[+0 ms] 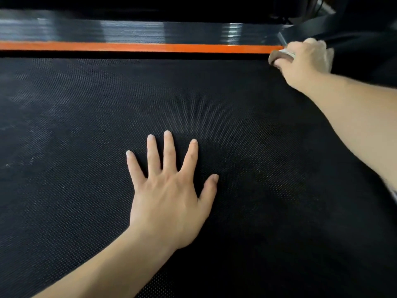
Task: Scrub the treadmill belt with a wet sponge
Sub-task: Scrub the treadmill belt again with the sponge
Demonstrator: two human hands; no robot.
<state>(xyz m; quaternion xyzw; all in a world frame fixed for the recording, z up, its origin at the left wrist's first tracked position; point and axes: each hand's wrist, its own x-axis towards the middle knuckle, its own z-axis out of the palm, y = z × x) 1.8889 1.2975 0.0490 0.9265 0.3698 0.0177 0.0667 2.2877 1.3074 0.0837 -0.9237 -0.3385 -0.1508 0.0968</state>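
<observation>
Two bare hands on black dimple-textured treadmill belt [86, 125]. Left hand [169, 196] flat, palm down, mid-belt, well short of orange edge strip [139, 47]; fingers [168, 147] straight, spread apart, holding nothing. Right hand [305, 59] at right end of orange strip, fingers curled, clamped on blurred grey-brown sponge with pale layer [279, 57]. Sponge sits at belt edge, just below strip's end; whether it touches strip, cannot tell. Glossy dark ribbed side rail [129, 31] runs just beyond strip. Pale scuff marks on belt's left part, below strip.
</observation>
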